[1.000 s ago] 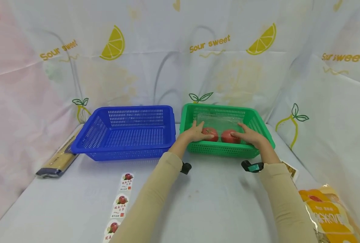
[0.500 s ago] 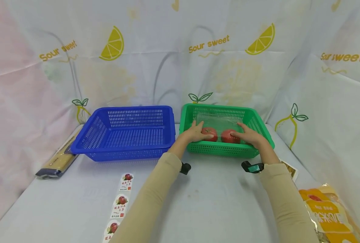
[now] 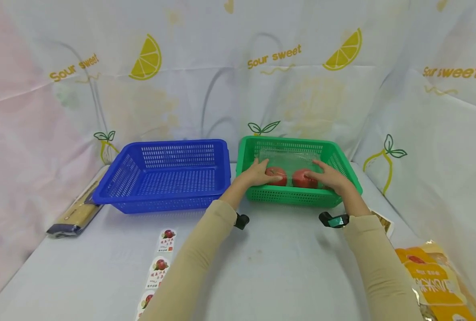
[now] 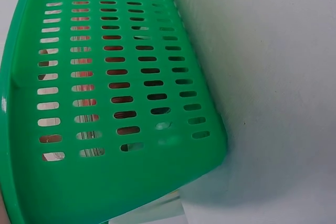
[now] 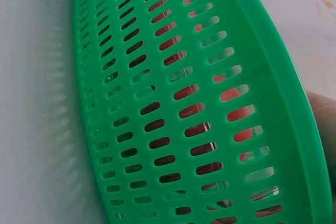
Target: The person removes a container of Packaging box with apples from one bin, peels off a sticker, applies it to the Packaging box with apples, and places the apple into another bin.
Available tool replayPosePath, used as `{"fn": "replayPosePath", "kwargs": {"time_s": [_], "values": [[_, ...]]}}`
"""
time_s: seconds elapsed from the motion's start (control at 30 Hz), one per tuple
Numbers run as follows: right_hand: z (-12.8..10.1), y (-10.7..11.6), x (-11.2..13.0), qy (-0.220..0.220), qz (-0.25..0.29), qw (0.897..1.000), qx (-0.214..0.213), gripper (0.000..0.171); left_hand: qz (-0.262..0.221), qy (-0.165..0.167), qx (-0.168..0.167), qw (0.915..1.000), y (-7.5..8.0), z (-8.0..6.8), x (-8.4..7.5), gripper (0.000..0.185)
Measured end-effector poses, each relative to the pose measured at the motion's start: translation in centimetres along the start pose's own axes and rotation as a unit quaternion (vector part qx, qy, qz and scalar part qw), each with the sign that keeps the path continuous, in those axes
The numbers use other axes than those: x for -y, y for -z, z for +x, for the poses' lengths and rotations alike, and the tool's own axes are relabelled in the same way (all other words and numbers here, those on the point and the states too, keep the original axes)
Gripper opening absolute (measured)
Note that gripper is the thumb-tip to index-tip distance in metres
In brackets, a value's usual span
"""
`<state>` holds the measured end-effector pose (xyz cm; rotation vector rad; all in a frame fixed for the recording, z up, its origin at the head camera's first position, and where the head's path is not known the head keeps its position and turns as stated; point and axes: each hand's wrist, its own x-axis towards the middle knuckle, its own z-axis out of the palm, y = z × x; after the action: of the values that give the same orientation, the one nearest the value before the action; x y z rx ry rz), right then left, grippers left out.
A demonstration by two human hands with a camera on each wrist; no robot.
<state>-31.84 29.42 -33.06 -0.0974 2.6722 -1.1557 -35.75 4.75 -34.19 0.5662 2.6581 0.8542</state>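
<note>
Lemon-printed cloth reading "Sour sweet" hangs behind and beside a white desk (image 3: 286,263). At far left a dark-ended packet (image 3: 75,214) lies against the blue basket (image 3: 165,176), whose slotted floor shows bare. In front of it, a strip of fruit stickers (image 3: 157,267) runs toward the near edge. Just right of the blue one stands the green basket (image 3: 298,196), holding a clear plastic box (image 3: 290,157) with two red tomatoes (image 3: 277,174) side by side inside. The left hand (image 3: 258,174) rests on the box's left end, the right hand (image 3: 329,176) on its right end; each grip is fingers laid fairly flat over the clear lid. Both wrist views show only the basket's slotted wall, red glimpsed through it. An orange bag (image 3: 438,281) lies at far right.
</note>
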Motion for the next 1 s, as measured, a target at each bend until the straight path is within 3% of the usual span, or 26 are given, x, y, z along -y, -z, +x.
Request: {"fn": "replayPosePath", "kwargs": {"time_s": [0.5, 0.7, 1.0], "values": [[-0.3, 0.6, 0.3, 0.016, -0.014, 0.999, -0.034, 0.079, 0.002, -0.03, -0.025, 0.9992, 1.6, -0.4, -0.9, 0.09], [-0.7, 1.1, 1.3, 0.025, -0.012, 0.999, -0.045, 0.078, 0.006, -0.038, -0.037, 0.9986, 2.9, -1.2, -1.6, 0.09], [-1.5, 1.0, 2.5, 0.032, -0.009, 0.998, -0.056, 0.077, 0.02, -0.03, -0.028, 0.999, 4.2, -3.0, -2.3, 0.091]]}}
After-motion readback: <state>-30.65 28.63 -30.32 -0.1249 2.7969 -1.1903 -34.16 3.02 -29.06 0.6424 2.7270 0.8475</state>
